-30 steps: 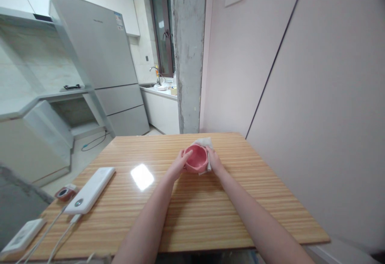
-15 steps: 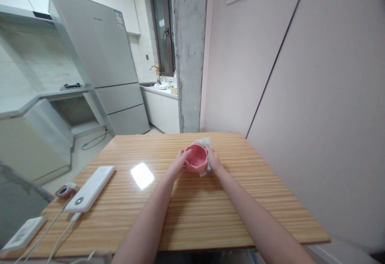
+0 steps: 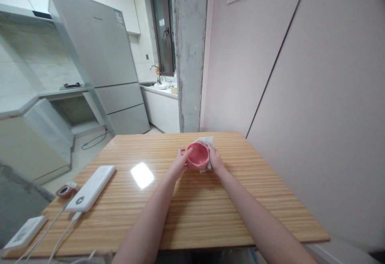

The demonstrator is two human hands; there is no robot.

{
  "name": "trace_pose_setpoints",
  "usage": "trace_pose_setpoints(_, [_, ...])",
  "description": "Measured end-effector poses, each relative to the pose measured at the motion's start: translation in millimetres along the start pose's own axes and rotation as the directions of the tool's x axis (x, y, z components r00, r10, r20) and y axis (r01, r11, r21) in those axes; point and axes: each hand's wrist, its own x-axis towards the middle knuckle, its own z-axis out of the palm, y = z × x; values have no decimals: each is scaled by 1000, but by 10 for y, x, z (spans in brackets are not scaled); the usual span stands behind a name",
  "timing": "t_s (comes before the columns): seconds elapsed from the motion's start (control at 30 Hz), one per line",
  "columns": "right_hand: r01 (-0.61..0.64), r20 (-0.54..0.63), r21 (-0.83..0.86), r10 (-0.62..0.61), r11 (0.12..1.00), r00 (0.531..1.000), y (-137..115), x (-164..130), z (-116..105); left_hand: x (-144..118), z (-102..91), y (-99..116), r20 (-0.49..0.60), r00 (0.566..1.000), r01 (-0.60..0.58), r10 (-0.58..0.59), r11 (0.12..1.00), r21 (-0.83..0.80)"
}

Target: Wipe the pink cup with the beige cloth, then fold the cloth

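Observation:
A small pink bowl (image 3: 197, 155) is held over the wooden table (image 3: 186, 204), a little beyond its middle. My left hand (image 3: 179, 163) grips the bowl's left rim, with the thumb at its edge. My right hand (image 3: 214, 159) presses a white cloth (image 3: 207, 141) against the bowl's right side. The cloth sticks out behind and under the bowl. The bowl's opening faces up and towards me.
On the table's left part lie a white power bank (image 3: 92, 188) with cables, a small red-rimmed object (image 3: 65, 191) and a flat white device (image 3: 22, 232). A grey concrete pillar (image 3: 189, 51) and a pink wall stand behind the table. A fridge (image 3: 102, 63) and kitchen counters are at the left.
The bowl and both hands have shifted slightly away from me and up. The bowl now sits more level, and the cloth stays against its right side.

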Motion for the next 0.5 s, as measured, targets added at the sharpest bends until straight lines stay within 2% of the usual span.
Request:
trace_pose_setpoints(0.1, [-40,51,5,40,999,998,-2,-27,39,9,32,-19,-31,996,-85,84,995,-50])
trace_pose_setpoints(0.2, [-65,43,24,64,998,997,21,-136,140,23,52,-5,-89,987,-148,135,976,-158])
trace_pose_setpoints(0.27, [-36,9,10,36,999,999,16,-192,175,21,40,20,-98,985,-155,139,971,-182])
trace_pose_setpoints(0.33, [5,-45,-4,-5,1000,999,-15,-197,155,5,14,42,-97,989,-120,109,986,-117])
trace_pose_setpoints(0.4, [16,-68,-5,-16,1000,998,-55,-149,91,-18,-6,50,-54,998,-30,29,999,-23])
trace_pose_setpoints(0.5, [-31,-15,17,31,999,999,-89,-56,11,-33,0,27,51,997,52,-54,998,44])
